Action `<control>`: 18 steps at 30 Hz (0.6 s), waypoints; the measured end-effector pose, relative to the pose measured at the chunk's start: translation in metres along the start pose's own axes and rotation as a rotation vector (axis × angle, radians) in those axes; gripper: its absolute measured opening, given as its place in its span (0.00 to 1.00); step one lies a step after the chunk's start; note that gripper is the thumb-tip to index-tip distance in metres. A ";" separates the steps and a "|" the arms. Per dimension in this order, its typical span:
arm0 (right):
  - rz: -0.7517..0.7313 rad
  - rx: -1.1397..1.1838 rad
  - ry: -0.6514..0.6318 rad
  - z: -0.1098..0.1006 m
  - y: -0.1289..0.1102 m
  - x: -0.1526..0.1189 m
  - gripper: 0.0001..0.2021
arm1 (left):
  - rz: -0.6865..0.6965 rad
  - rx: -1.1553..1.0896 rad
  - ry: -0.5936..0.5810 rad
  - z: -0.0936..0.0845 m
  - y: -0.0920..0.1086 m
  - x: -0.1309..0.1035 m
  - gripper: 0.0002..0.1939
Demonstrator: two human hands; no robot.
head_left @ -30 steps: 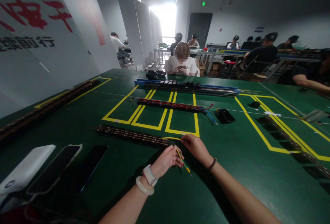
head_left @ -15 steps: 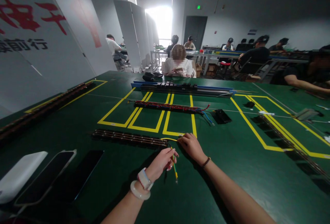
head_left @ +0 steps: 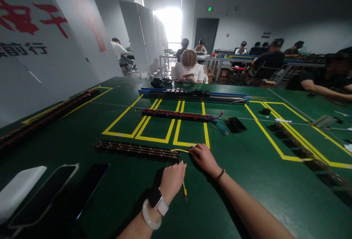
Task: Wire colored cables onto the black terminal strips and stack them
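A long dark strip with thin copper-coloured rods (head_left: 132,149) lies on the green table just beyond my hands. My right hand (head_left: 202,155) rests at its right end, fingers closed on the yellow wire (head_left: 180,150) that comes out of the strip. Nearer to me, my left hand (head_left: 172,176) is back side up, its fingertips pinched on the yellow-green wire (head_left: 184,187). A metal lug (head_left: 185,197) hangs from that wire's lower end. The left fingertips are partly hidden behind the hand.
Beyond lie a bundle of red and blue wires (head_left: 178,114), a black block (head_left: 237,124) and blue rails (head_left: 228,95). Phones (head_left: 92,191) and a white device (head_left: 22,191) lie at left. More rod strips (head_left: 294,140) sit at right. A person (head_left: 188,71) sits opposite.
My left hand has turned from palm side to back side up and its fingers have closed in near the strip's end. My right hand stays on the yellow wire.
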State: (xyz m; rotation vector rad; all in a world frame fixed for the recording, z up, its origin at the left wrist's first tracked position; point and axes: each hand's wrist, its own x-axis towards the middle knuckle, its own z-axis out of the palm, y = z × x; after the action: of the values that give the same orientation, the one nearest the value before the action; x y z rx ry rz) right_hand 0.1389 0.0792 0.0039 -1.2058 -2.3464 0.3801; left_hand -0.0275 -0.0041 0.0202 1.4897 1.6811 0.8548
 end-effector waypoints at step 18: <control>0.133 0.185 -0.145 -0.005 -0.024 -0.003 0.13 | -0.316 -0.854 -0.413 0.000 0.003 0.004 0.15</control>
State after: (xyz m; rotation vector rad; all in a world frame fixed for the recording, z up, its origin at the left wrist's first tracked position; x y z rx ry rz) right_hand 0.1261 0.0631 0.0180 -1.2854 -2.2961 0.7350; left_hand -0.0258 0.0000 0.0227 0.7184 0.9962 0.8555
